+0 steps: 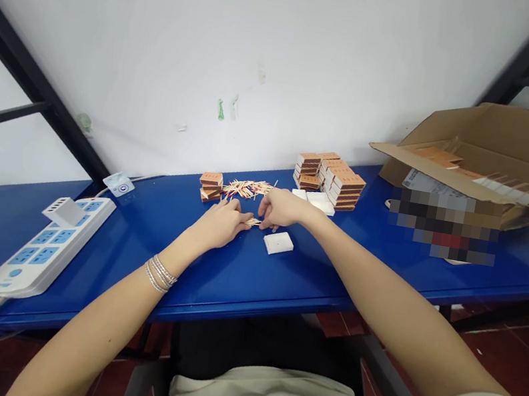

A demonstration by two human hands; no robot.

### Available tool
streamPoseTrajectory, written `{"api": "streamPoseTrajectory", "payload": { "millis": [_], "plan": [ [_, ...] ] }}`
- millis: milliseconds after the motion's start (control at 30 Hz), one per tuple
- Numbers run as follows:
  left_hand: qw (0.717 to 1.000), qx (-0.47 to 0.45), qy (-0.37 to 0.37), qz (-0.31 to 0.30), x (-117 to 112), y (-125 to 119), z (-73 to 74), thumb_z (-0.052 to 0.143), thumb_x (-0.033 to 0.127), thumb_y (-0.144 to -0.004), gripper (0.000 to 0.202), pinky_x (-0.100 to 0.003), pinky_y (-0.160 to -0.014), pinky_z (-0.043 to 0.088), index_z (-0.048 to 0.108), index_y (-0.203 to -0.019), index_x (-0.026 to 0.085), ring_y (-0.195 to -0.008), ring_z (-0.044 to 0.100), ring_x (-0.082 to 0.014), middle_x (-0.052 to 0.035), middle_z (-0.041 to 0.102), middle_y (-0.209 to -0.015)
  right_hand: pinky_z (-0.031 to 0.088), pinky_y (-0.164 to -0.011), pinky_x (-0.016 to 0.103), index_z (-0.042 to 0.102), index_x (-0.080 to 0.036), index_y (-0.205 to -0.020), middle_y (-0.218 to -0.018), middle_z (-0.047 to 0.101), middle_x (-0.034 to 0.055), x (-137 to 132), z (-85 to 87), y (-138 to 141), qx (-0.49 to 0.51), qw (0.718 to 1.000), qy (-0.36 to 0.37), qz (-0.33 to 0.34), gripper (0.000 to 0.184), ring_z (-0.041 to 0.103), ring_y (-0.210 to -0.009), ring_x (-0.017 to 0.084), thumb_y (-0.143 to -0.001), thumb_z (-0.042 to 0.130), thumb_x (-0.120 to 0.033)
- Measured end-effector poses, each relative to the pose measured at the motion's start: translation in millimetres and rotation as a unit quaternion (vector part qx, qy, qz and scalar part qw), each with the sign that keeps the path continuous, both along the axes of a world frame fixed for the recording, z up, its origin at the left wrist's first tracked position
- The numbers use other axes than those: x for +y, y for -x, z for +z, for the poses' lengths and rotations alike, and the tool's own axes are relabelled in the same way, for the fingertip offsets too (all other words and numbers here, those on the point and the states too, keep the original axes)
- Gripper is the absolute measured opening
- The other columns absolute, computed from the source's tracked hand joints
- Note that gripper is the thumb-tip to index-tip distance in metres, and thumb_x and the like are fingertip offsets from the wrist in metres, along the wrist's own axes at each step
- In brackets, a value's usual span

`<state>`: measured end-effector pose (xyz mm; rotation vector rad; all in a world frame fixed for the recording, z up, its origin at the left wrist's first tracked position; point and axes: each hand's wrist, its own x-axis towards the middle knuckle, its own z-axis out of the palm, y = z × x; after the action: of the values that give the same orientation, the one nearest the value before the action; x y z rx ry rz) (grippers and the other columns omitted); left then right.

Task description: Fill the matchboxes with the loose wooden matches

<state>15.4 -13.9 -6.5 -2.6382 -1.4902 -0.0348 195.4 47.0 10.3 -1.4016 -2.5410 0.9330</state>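
A small bundle of matchsticks (253, 222) lies between my two hands, low over the blue table. My left hand (222, 223) has its fingers closed at the left end of the bundle. At the other end, the curled fingers of my right hand (283, 209) pinch the sticks. Just right of them sits a small white matchbox tray (278, 243). A loose pile of red-tipped matches (247, 188) spreads behind my hands. Orange matchboxes (210, 186) are stacked left of the pile. More white trays (320, 203) lie behind my right wrist.
Tall stacks of matchboxes (341, 182) stand against the wall at the back right. An open cardboard box (500, 153) is farther right, behind a blurred-out item (442, 226). A white power strip (51, 243) with a cable lies at the left on the blue table (260, 285).
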Motion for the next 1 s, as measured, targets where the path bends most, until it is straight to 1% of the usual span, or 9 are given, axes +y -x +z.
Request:
{"api": "streamPoseTrajectory", "payload": {
  "millis": [100, 200, 333, 433, 567, 700, 800, 900, 1000],
  "plan": [
    [1.0, 0.006, 0.006, 0.002, -0.9, -1.2, 1.2, 0.043, 0.031, -0.097, 0.037, -0.037, -0.086, 0.042, 0.065, -0.123, 0.018, -0.088, 0.053, -0.0219, -0.0115, 0.053, -0.097, 0.053, -0.054, 0.022, 0.07, -0.012, -0.084, -0.074, 0.076, 0.0063, -3.2, -1.6, 4.3, 0.024, 1.0, 0.017, -0.004, 0.023, 0.071, -0.062, 0.018, -0.064, 0.08, -0.015],
    [1.0, -0.01, 0.009, -0.004, 0.5, -0.6, -0.3, 0.045, 0.029, -0.096, 0.035, -0.035, -0.085, 0.043, 0.066, -0.121, 0.017, -0.086, 0.053, -0.021, -0.0102, 0.051, -0.092, 0.053, -0.052, 0.022, 0.068, -0.011, -0.087, -0.077, 0.076, 0.0073, -3.9, -3.1, 6.8, 0.034, 0.999, 0.025, -0.007, 0.022, 0.071, -0.063, 0.018, -0.066, 0.077, -0.013],
    [0.999, -0.034, 0.015, -0.006, 2.3, 0.9, -3.1, 0.045, 0.031, -0.096, 0.036, -0.033, -0.084, 0.043, 0.066, -0.121, 0.016, -0.085, 0.052, -0.0202, -0.0091, 0.049, -0.09, 0.052, -0.051, 0.022, 0.068, -0.012, -0.09, -0.078, 0.076, 0.0069, -0.7, -2.7, 3.3, 0.021, 1.0, 0.0, -0.015, 0.031, 0.071, -0.063, 0.019, -0.062, 0.08, -0.014],
    [0.999, -0.038, 0.02, -0.007, 2.5, 0.7, -3.8, 0.044, 0.03, -0.096, 0.036, -0.033, -0.083, 0.043, 0.066, -0.121, 0.016, -0.084, 0.052, -0.0197, -0.0085, 0.049, -0.089, 0.051, -0.05, 0.021, 0.069, -0.012, -0.085, -0.076, 0.076, 0.0065, 0.0, -2.5, 2.8, 0.007, 1.0, -0.022, -0.009, 0.027, 0.071, -0.065, 0.018, -0.061, 0.08, -0.014],
    [0.999, -0.038, 0.025, -0.008, 3.3, 0.1, -3.8, 0.046, 0.029, -0.095, 0.035, -0.033, -0.082, 0.044, 0.066, -0.12, 0.015, -0.083, 0.051, -0.0195, -0.0084, 0.049, -0.09, 0.05, -0.05, 0.019, 0.07, -0.012, -0.086, -0.076, 0.076, 0.0071, -3.3, -2.0, 7.4, 0.022, 1.0, -0.021, -0.007, 0.023, 0.072, -0.069, 0.019, -0.064, 0.072, -0.007],
    [0.998, -0.053, 0.032, -0.013, 4.7, 1.6, -4.3, 0.046, 0.029, -0.095, 0.034, -0.033, -0.084, 0.044, 0.068, -0.117, 0.015, -0.083, 0.052, -0.0191, -0.0084, 0.049, -0.091, 0.051, -0.051, 0.019, 0.069, -0.012, -0.09, -0.078, 0.076, 0.0069, -3.4, 0.1, 6.3, 0.036, 0.999, -0.024, -0.032, 0.028, 0.072, -0.069, 0.018, -0.063, 0.073, -0.007],
    [0.997, -0.064, 0.029, -0.02, 5.0, 2.7, -4.4, 0.045, 0.03, -0.096, 0.034, -0.033, -0.084, 0.044, 0.068, -0.115, 0.015, -0.083, 0.052, -0.0183, -0.0076, 0.049, -0.09, 0.053, -0.052, 0.02, 0.07, -0.011, -0.087, -0.078, 0.076, 0.0071, -2.9, 1.3, 4.1, 0.02, 0.998, -0.013, -0.051, 0.026, 0.071, -0.065, 0.018, -0.062, 0.074, -0.008],
    [0.997, -0.062, 0.03, -0.021, 4.6, 2.4, -3.6, 0.045, 0.029, -0.095, 0.033, -0.033, -0.083, 0.045, 0.068, -0.113, 0.014, -0.083, 0.052, -0.0185, -0.0076, 0.05, -0.089, 0.052, -0.05, 0.02, 0.07, -0.011, -0.083, -0.076, 0.076, 0.0076, -5.5, 1.8, 6.2, 0.036, 0.999, -0.004, -0.038, 0.022, 0.072, -0.065, 0.018, -0.063, 0.071, -0.005],
    [0.997, -0.058, 0.037, -0.015, 4.3, 1.4, -2.6, 0.045, 0.026, -0.095, 0.031, -0.033, -0.083, 0.045, 0.068, -0.111, 0.013, -0.083, 0.053, -0.0187, -0.0084, 0.051, -0.091, 0.052, -0.05, 0.02, 0.071, -0.012, -0.084, -0.078, 0.076, 0.0081, -7.2, 1.9, 8.6, 0.058, 0.997, -0.023, -0.034, 0.022, 0.072, -0.065, 0.019, -0.063, 0.07, -0.004]
  ]
}}
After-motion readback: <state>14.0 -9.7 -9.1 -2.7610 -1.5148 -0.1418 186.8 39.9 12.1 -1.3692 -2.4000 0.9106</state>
